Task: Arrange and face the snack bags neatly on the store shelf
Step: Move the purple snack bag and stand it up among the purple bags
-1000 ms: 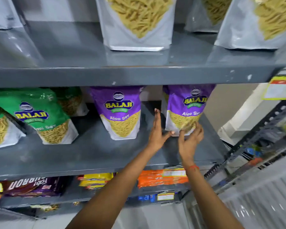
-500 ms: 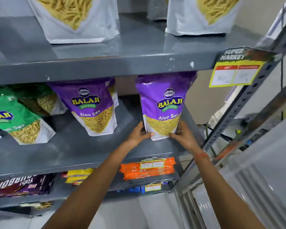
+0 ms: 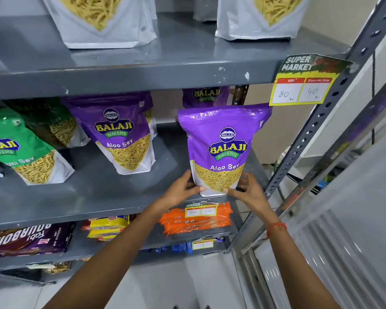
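A purple Balaji Aloo Sev bag point(image 3: 223, 141) stands upright at the front right of the grey middle shelf point(image 3: 94, 192), label facing me. My left hand point(image 3: 183, 189) grips its lower left corner and my right hand point(image 3: 246, 190) grips its lower right corner. Behind it another purple bag point(image 3: 206, 95) shows only its top. A second front-facing purple Aloo Sev bag point(image 3: 120, 132) stands to the left, leaning slightly. Green Balaji sev bags point(image 3: 20, 148) lean at the far left.
White sev bags point(image 3: 103, 18) stand on the upper shelf. A yellow price tag point(image 3: 303, 83) hangs from that shelf's right end beside the perforated upright point(image 3: 310, 139). Below are orange packets point(image 3: 196, 221), yellow packets point(image 3: 107, 226) and a dark Bourbon pack point(image 3: 29, 239).
The right purple bag has come forward to the shelf's front edge, held at both lower corners. One second ago my hands were only touching its base further back. The view has shifted right and closer.
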The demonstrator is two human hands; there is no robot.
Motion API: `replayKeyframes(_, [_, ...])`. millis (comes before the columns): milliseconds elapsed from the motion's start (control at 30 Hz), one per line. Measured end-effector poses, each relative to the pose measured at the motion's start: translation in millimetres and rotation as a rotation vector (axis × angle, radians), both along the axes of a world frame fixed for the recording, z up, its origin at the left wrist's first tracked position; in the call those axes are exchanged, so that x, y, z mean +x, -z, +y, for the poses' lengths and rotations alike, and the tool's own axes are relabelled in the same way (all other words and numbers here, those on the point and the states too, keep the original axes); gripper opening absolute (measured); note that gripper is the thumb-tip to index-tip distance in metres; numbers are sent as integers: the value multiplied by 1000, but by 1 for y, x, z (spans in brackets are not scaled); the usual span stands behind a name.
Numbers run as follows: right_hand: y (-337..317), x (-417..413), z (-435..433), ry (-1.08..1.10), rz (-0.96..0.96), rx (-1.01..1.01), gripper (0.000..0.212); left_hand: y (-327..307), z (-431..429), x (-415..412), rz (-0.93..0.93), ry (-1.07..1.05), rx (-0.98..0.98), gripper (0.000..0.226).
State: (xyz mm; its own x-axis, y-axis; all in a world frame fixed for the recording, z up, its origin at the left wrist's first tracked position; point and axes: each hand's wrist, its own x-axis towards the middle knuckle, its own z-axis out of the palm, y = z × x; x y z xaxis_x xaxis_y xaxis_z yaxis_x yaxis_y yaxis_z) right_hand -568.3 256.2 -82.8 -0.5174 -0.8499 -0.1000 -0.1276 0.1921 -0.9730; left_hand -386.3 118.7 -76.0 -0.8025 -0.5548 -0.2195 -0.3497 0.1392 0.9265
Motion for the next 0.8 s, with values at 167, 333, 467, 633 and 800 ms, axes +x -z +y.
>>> replayKeyframes(167, [-46, 38, 1, 508, 281, -431, 62, -19, 8, 17, 107, -126, -199, 96])
replayKeyframes(333, [-86, 110, -38, 410, 573, -795, 30, -63, 19, 56, 331, -318, -596, 83])
replayKeyframes(467, [-88, 159, -97, 189, 638, -766, 36, -64, -12, 86, 399, -563, -750, 83])
replayKeyframes(633, [-48, 189, -179, 117, 307, -353, 75, -19, -92, 140, 284, -843, -580, 104])
replayKeyframes(800, [-18, 183, -221, -39, -13, -41, 47, 6, -161, 164, 118, -446, -136, 68])
